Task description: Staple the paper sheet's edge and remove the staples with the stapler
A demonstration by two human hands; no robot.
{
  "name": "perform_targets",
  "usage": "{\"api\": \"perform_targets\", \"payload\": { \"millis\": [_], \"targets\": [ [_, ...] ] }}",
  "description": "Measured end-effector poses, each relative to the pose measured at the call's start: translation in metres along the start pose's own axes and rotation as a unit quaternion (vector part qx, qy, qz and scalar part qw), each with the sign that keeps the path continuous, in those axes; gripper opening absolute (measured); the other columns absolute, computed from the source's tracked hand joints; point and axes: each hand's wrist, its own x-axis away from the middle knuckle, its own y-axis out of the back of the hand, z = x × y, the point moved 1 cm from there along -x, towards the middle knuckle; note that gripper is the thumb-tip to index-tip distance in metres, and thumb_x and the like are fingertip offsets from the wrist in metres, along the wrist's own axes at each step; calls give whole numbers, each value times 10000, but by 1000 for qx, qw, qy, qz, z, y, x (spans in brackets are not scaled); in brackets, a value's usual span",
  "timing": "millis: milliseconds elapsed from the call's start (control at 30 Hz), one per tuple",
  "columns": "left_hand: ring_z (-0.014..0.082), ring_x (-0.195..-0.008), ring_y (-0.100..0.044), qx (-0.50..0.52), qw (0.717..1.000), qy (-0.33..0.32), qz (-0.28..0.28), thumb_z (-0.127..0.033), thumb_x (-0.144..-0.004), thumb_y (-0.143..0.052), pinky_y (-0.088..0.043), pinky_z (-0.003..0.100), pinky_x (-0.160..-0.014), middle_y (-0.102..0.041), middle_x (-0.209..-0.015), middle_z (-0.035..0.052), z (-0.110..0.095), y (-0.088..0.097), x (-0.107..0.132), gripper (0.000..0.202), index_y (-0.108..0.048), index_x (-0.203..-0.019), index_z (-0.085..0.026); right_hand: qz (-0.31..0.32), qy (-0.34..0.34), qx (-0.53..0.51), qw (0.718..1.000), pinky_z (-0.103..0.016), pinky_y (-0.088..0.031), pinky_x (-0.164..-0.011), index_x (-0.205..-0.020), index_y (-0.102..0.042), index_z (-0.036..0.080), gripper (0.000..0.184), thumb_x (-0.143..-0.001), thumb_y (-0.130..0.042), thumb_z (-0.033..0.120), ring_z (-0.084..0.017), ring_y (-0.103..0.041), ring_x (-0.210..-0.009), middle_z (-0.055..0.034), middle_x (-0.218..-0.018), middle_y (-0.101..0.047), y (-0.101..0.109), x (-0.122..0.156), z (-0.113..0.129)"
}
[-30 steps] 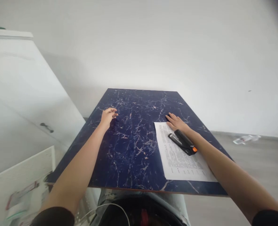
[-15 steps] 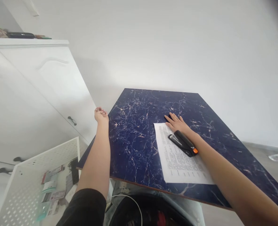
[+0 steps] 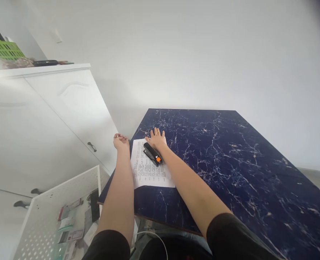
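My right hand (image 3: 158,139) lies flat with its fingers spread, across the far right corner of a printed sheet of paper (image 3: 146,172). The fingertips reach past the paper onto the blue marbled tabletop (image 3: 203,144). On the paper, beside my right wrist, rests a black stapler (image 3: 152,153) with an orange mark at its near end. Off the table's left edge my left hand (image 3: 121,141) is turned palm up, its fingers curled in. Whether something small sits in those fingers I cannot make out.
To the left stands a white cabinet (image 3: 65,119) with dark handles and a green basket (image 3: 4,48) on top. A white perforated bin (image 3: 31,231) with several packets is at the lower left. A white cable (image 3: 156,236) crosses my lap.
My right hand has slid the paper and stapler leftward over the table, near its left edge. My left hand remains beside that edge, fingers curled. The view has shifted a little.
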Motion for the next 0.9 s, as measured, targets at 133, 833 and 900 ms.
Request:
{"api": "perform_targets", "payload": {
  "millis": [133, 833, 900],
  "targets": [
    [72, -527, -435, 7, 1000, -8, 26, -65, -620, -591, -331, 223, -589, -411, -682, -73, -8, 3, -7, 328, -393, -830, -221, -62, 71, -38, 995, -634, -14, -1294, -1698, -277, 153, 686, -1110, -268, 506, -319, 33, -1655, -133, -1785, -25, 5, 8, -2],
    [70, -378, 27, -18, 878, 121, 462, -403, -809, -688, -114, 236, -372, 142, -470, -71, 4, -44, 69, 704, -81, -528, -183, 13, 269, -100, 958, -593, -206, -1298, -1575, -529, 286, 525, -1076, -402, 384, -310, -388, -1562, -86, -1684, -418, 51, 162, -189],
    [60, -365, 16, -49, 838, 158, 520, -387, -781, -707, -119, 230, -375, 118, -446, -78, 13, -53, 86, 717, -76, -500, -192, 4, 251, -103, 962, -563, -196, -1310, -1577, -526, 304, 526, -1081, -397, 424, -285, -382, -1567, -63, -1687, -416, 62, 186, -219]
  ]
}}
